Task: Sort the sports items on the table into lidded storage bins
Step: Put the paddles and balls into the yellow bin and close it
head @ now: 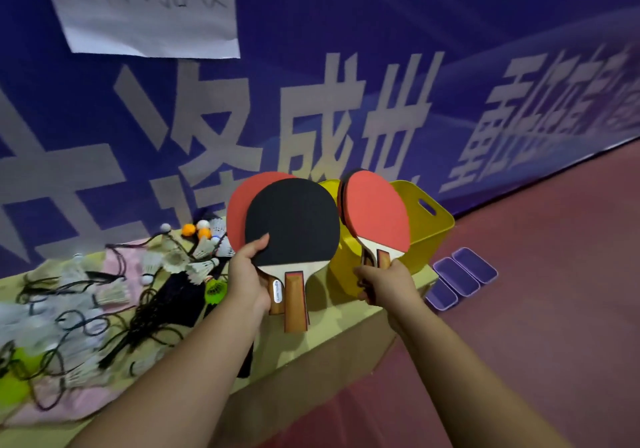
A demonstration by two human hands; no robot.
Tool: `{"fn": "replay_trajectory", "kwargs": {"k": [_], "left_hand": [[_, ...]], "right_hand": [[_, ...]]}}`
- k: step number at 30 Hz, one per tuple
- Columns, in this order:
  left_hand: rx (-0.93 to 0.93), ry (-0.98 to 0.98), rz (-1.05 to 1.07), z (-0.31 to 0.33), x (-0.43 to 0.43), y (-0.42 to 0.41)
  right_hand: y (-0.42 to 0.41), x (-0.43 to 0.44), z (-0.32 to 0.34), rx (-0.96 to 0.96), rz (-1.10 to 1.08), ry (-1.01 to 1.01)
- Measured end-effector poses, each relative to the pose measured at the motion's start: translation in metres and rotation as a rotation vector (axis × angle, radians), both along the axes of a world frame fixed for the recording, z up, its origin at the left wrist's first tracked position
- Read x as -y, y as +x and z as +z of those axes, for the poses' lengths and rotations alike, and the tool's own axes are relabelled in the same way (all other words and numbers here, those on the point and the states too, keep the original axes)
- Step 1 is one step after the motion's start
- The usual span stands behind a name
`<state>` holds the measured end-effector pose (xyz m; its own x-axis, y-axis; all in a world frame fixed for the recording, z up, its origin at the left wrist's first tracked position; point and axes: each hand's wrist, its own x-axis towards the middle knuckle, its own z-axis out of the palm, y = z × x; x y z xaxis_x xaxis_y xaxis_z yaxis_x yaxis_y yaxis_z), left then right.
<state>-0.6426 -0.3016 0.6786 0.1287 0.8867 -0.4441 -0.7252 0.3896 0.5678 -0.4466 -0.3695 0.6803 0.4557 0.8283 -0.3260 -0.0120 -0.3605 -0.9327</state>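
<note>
Four table tennis paddles are being held up above the table's (311, 347) right edge. A black-faced paddle (292, 220) and a red-faced paddle (239, 208) behind it are being clasped together in the left grip (247, 281), with fingers curled round both handles and the thumb pressed on the black rubber. A second pair, fronted by a red paddle (375, 210), is being clenched by the handles in the tightly closed right grip (389, 286). Yellow bins (427, 225) are being carried at the table's far right corner, behind the paddles. Purple lids (462, 274) are lying on the floor beside that corner. Shuttlecocks (201, 267), ping-pong balls (189, 229) and black cords (152, 312) are being carried across the table's left part.
</note>
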Motion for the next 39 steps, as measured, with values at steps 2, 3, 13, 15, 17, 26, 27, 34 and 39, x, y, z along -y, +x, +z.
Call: {"fn": "replay_trajectory", "kwargs": {"k": [2,3,13,15,17,26,27,34,39], "left_hand": [[-0.006,-0.004,-0.026,-0.001,-0.013,0.021],[-0.011,-0.007,-0.034,-0.002,-0.02,0.03],[-0.066,0.002,-0.158,-0.008,-0.14,0.113],[-0.081,-0.011,-0.188,-0.01,-0.163,0.126],[-0.089,-0.019,-0.22,-0.014,-0.184,0.139],[-0.121,-0.082,-0.319,-0.038,-0.226,0.171],[-0.125,-0.089,-0.322,-0.04,-0.229,0.173],[-0.148,-0.111,-0.323,-0.046,-0.243,0.178],[-0.231,-0.113,-0.349,-0.046,-0.249,0.187]], "right_hand": [[0.019,-0.006,-0.003,-0.044,-0.032,-0.007],[0.027,-0.011,-0.003,-0.08,-0.052,-0.01],[0.089,-0.141,-0.012,-0.607,-0.255,-0.198],[0.094,-0.169,-0.025,-0.608,-0.279,-0.261],[0.098,-0.193,-0.045,-0.583,-0.317,-0.316],[0.115,-0.239,-0.13,-0.581,-0.478,-0.514],[0.115,-0.242,-0.137,-0.573,-0.453,-0.518],[0.094,-0.269,-0.163,-0.541,-0.318,-0.629],[0.11,-0.269,-0.177,-0.79,-0.256,-0.716]]}}
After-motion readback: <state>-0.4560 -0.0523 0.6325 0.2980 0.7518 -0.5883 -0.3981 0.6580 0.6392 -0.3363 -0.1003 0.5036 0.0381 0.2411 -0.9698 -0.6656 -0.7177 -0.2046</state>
